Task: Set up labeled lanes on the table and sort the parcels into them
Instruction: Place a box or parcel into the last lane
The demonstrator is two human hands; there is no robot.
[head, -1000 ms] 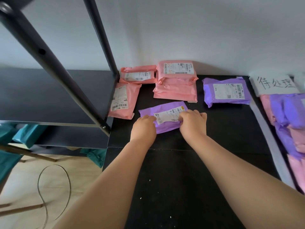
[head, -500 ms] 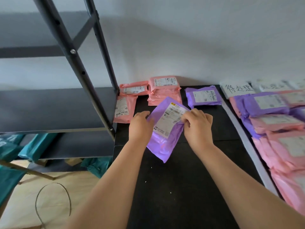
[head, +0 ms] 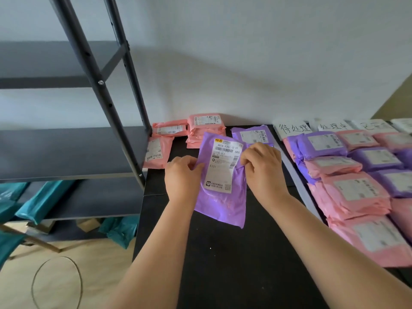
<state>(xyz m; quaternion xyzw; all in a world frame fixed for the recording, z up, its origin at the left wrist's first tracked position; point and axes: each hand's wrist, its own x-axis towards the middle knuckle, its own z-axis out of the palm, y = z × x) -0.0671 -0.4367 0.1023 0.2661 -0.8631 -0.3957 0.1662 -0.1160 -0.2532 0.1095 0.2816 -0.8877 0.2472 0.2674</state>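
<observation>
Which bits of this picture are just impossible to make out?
Head view only.
- The held purple parcel: label's fine print too small.
- The rear purple parcel: partly hidden by the held one and the right hand.
- The third lane sign: writing blurred.
- The fourth lane sign: cut off by the right edge.

I hold a purple parcel [head: 220, 197] upright above the black table [head: 234, 264], its label facing me; my left hand [head: 181, 177] grips its left edge, my right hand [head: 263, 168] pinches its right edge; pink parcels [head: 200, 132] lie at the far left by the wall; on the right, handwritten lane labels [head: 292, 128] head sorted rows [head: 352, 192] of pink and purple parcels.
</observation>
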